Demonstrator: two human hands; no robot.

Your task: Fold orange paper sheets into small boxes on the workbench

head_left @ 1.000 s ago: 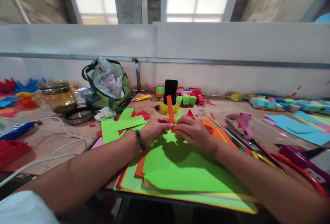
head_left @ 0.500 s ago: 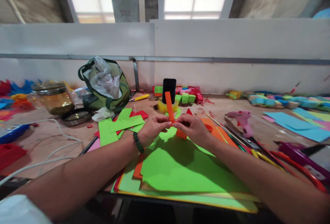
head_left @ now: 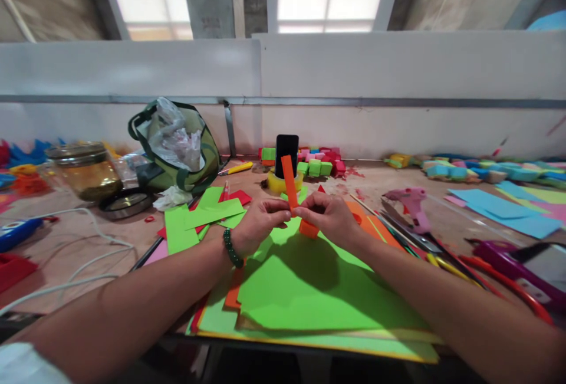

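Observation:
Between my two hands an orange paper strip [head_left: 289, 179] stands upright, its lower end pinched by my fingertips. My left hand [head_left: 260, 225], below a green bead bracelet [head_left: 232, 248], holds the strip from the left with thumb and finger. My right hand [head_left: 329, 217] pinches it from the other side. A folded orange paper piece [head_left: 308, 229] shows just under my right fingers; whether it joins the strip, I cannot tell. Beneath both hands lie stacked green paper sheets [head_left: 327, 295], with the shadow of my hands on them.
Green paper strips [head_left: 207, 214] lie at left, near a yellow utility knife [head_left: 239, 168]. A phone [head_left: 286, 151] stands on a tape roll [head_left: 276, 183]. Rightward are a pink glue gun [head_left: 411, 204], red-handled scissors [head_left: 508, 284] and blue paper [head_left: 504, 210]. A glass jar [head_left: 84, 174] and bag [head_left: 207, 148] stand left.
The whole view has shifted slightly, so things sit a little further left. My hands keep their pinch on the orange strip, the fingers barely moved.

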